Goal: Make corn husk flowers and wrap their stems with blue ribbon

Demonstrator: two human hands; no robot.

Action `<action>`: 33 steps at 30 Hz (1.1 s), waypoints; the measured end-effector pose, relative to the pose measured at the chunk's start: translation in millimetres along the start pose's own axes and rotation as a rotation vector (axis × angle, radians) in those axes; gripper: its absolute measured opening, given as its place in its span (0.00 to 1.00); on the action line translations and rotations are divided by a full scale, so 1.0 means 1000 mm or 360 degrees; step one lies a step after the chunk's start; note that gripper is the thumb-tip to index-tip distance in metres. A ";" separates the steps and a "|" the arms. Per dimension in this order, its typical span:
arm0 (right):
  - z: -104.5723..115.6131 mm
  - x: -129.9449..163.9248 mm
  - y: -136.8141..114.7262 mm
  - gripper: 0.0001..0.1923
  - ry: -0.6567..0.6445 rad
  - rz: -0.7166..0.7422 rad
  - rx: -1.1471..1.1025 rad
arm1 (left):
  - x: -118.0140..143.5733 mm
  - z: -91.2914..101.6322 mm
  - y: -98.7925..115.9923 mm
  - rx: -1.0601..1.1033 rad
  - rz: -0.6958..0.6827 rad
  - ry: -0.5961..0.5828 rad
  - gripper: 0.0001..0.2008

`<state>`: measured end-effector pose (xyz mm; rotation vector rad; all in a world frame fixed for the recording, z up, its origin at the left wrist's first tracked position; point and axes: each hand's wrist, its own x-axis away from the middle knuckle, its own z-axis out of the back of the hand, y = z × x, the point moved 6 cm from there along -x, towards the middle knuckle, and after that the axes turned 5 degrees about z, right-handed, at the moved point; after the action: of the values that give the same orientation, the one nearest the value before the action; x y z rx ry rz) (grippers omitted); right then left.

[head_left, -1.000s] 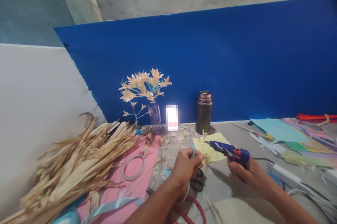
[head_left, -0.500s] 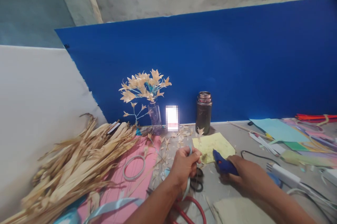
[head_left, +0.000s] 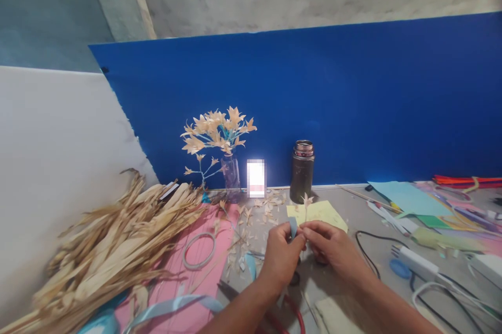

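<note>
My left hand (head_left: 283,256) is closed, pinching a light blue ribbon (head_left: 293,226) that stands up over the index finger. My right hand (head_left: 333,249) meets it fingertip to fingertip, closed in a pinch at the thin stem of a small pale husk flower (head_left: 307,201). The flower points upright above the fingers, in front of a yellow paper sheet (head_left: 328,212). Exactly where ribbon and stem touch is hidden by the fingertips. Red-handled scissors or pliers (head_left: 294,313) lie partly under my left forearm. The blue glue gun is out of sight.
Dried corn husks (head_left: 117,240) and pink paper (head_left: 172,292) spread at left. A glass vase (head_left: 232,174) of husk flowers and a dark bottle (head_left: 301,174) stand by the blue board (head_left: 333,93). Cut scraps litter the middle. A white power plug (head_left: 418,263) with cables lies right.
My right hand has let go of the blue glue gun and moved left to the flower stem. My left hand has shifted slightly right, and the flower with it.
</note>
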<state>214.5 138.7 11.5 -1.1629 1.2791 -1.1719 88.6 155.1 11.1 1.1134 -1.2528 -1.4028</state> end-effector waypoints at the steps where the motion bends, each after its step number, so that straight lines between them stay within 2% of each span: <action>1: -0.002 -0.001 0.001 0.23 0.0034 -0.0026 -0.0069 | 0.001 0.001 0.001 -0.0006 -0.0003 0.0015 0.09; 3: -0.002 -0.003 0.003 0.23 0.0104 -0.0076 -0.0205 | 0.004 0.005 0.001 0.0053 0.0048 0.0009 0.09; 6: 0.003 -0.005 0.005 0.23 0.0132 -0.0033 -0.0353 | 0.011 0.015 -0.007 0.0304 0.0292 0.0000 0.15; 9: 0.005 -0.003 0.009 0.22 0.0090 0.0015 -0.0376 | 0.017 0.028 -0.019 0.0538 0.0507 0.0097 0.22; 11: 0.005 -0.001 0.013 0.21 0.0086 0.0008 -0.0329 | 0.017 0.034 -0.024 0.0579 0.0554 0.0152 0.20; 15: 0.000 0.005 0.016 0.23 0.0092 0.0066 -0.0138 | 0.012 0.033 -0.027 0.0521 0.0526 0.0144 0.13; 19: -0.010 0.009 0.016 0.22 0.0036 0.0108 -0.0013 | 0.009 0.033 -0.025 0.0581 0.0468 0.0172 0.12; 25: -0.019 0.010 0.017 0.17 0.0015 0.0058 0.0011 | 0.013 0.034 -0.030 0.0803 0.0556 0.0240 0.13; 30: -0.022 0.008 0.018 0.19 -0.0009 0.0022 -0.0033 | 0.016 0.021 -0.035 0.1048 0.0585 0.0107 0.16; 33: -0.022 0.007 0.020 0.20 0.0015 -0.0012 -0.0032 | 0.016 0.019 -0.036 0.1073 0.0541 0.0129 0.18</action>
<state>191.8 133.3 -8.6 -1.1786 1.2974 -1.1739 65.2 144.3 -24.3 1.2927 -1.8201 -0.6793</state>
